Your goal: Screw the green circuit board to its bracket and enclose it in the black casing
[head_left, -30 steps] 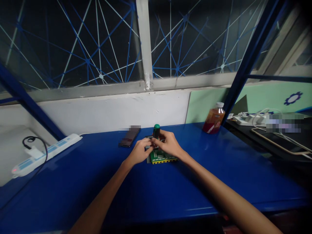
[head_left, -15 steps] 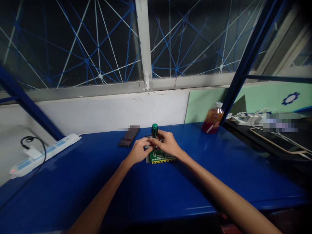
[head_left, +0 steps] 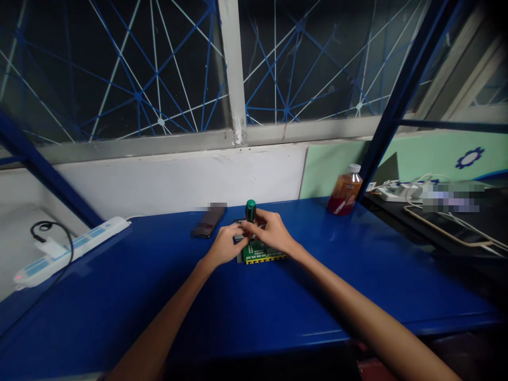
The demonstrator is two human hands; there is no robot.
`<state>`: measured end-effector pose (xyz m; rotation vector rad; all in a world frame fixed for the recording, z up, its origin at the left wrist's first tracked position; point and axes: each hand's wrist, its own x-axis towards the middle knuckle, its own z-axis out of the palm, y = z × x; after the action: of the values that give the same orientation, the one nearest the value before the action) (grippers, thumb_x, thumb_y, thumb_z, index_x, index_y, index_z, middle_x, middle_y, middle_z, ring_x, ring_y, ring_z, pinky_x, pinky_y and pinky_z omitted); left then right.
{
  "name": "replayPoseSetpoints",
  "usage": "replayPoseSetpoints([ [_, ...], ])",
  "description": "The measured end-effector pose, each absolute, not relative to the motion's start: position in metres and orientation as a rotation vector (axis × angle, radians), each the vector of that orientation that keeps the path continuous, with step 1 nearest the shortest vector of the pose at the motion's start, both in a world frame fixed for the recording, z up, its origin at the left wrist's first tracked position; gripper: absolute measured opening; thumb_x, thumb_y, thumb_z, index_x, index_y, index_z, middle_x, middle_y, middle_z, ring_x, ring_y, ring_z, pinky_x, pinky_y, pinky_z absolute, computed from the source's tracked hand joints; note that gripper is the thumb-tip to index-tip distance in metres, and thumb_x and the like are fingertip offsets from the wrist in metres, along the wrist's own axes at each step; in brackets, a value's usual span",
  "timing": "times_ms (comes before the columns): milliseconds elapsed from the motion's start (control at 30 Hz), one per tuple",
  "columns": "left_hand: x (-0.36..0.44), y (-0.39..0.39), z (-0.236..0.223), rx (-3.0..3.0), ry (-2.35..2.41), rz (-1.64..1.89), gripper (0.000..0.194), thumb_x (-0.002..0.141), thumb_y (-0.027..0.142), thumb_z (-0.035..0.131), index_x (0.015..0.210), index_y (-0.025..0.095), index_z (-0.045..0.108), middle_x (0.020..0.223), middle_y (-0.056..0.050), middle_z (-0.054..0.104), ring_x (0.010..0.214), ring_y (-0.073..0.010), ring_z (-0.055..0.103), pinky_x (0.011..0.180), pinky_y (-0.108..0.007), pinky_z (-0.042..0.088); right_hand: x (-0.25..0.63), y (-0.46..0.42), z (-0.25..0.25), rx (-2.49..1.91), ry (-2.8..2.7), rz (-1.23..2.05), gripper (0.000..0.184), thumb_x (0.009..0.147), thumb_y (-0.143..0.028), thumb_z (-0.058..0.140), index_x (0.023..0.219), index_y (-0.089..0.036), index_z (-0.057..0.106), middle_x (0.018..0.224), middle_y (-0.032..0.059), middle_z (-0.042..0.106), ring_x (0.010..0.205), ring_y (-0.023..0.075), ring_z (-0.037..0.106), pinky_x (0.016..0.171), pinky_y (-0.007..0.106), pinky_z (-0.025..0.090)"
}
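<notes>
A screwdriver (head_left: 250, 210) with a green and black handle stands nearly upright over a green circuit board (head_left: 264, 255) on the blue table. My right hand (head_left: 273, 231) is closed around the lower part of its handle. Beside it, my left hand (head_left: 227, 243) is closed at the left part of the board, its fingertips meeting the right hand's near the screwdriver. What the left fingers pinch, if anything, is hidden, and so is the screwdriver's tip. A yellow and black strip runs along the board's near edge.
A dark phone (head_left: 211, 219) lies behind my left hand. At the left is a white power strip (head_left: 75, 251) with a black cable. A drink bottle (head_left: 345, 191) stands at the back right, near a blue post (head_left: 381, 127). Cables (head_left: 428, 203) lie on a black surface farther right.
Within the view, the screwdriver handle has shifted slightly left. Both hands keep nearly the same grip, and the whole scene has drifted a little left as the camera moved.
</notes>
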<state>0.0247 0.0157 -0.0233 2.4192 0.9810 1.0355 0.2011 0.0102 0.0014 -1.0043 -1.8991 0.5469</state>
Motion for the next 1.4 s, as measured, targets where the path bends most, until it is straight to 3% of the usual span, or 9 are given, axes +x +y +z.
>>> replayPoseSetpoints([
  [567,0.0232,0.0175,-0.0248,2.447,1.023,0.999,0.015,0.084,0.020,0.059,0.084,0.018,0.073,0.097,-0.007,0.072,0.093,-0.0217,0.065,0.084,-0.034,0.049,0.2015,0.0086,0.0042,-0.987,-1.919,0.603,0.026,0.084,-0.042,0.055,0.078,-0.018,0.058,0.066,-0.0003,0.060,0.060,0.0123,0.055,0.055,0.026,0.038],
  [1000,0.0217,0.0156,-0.0199,2.446,0.947,0.973,0.021,0.089,0.022,0.054,0.101,0.020,0.072,0.106,-0.007,0.070,0.101,-0.0214,0.063,0.090,-0.034,0.047,0.2044,0.0101,0.0048,-1.024,-1.878,0.601,0.031,0.084,-0.046,0.055,0.080,-0.017,0.063,0.065,0.0011,0.061,0.060,0.0143,0.056,0.054,0.026,0.039],
  [1400,0.0198,0.0195,-0.0246,2.472,1.027,0.880,0.023,0.079,0.016,0.062,0.099,0.022,0.072,0.101,-0.006,0.070,0.099,-0.0235,0.061,0.089,-0.037,0.046,0.2063,0.0107,0.0061,-0.996,-1.806,0.690,0.029,0.083,-0.045,0.056,0.080,-0.017,0.063,0.065,0.0024,0.064,0.061,0.0156,0.060,0.056,0.028,0.043],
])
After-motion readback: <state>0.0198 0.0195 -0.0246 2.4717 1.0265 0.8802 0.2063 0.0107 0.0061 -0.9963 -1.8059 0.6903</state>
